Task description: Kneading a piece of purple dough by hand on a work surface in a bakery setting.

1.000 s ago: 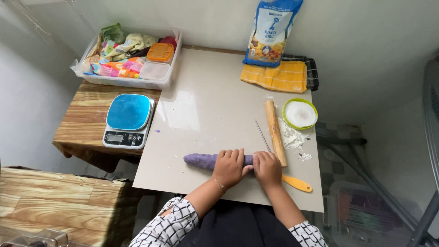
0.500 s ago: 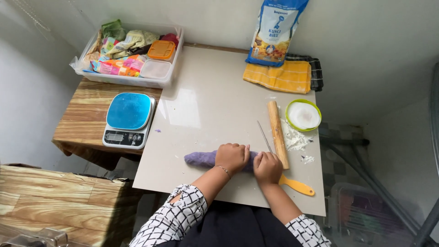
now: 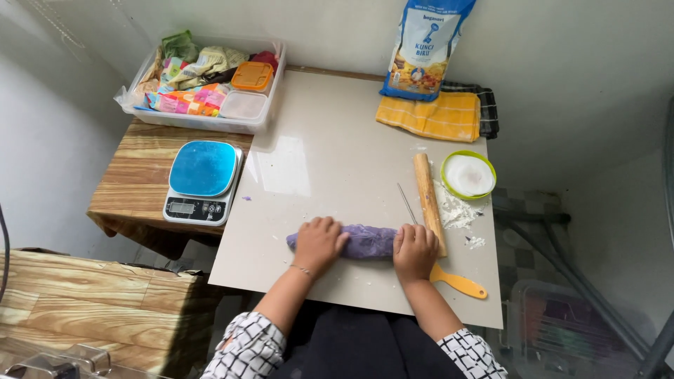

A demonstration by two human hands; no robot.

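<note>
At the far left of the scene, a clear plastic bin [image 3: 260, 116] full of coloured packets and small lidded tubs is sitting on a wooden side table [image 3: 137, 179], and a blue-topped kitchen scale [image 3: 202, 181] is resting just in front of it. Moving onto the pale work board [image 3: 330, 161], the left hand [image 3: 318, 243] is lying palm-down, fingers spread flat, pressing on the left part of a purple dough log [image 3: 370, 241]; it is not curling around it. The log is lying crosswise near the board's front edge, its middle showing between the two hands. The right hand [image 3: 415, 250] is pressing flat on the log's right end in the same open-palmed way. Just right of it a wooden rolling pin [image 3: 428, 200] is lying beside a thin knife [image 3: 407, 204], with an orange-handled scraper [image 3: 458, 282] poking out near the wrist. Further right, scattered flour [image 3: 456, 214] and a green-rimmed bowl [image 3: 468, 175] are sitting, with a yellow cloth [image 3: 432, 116] and a flour bag [image 3: 421, 49] behind
</note>
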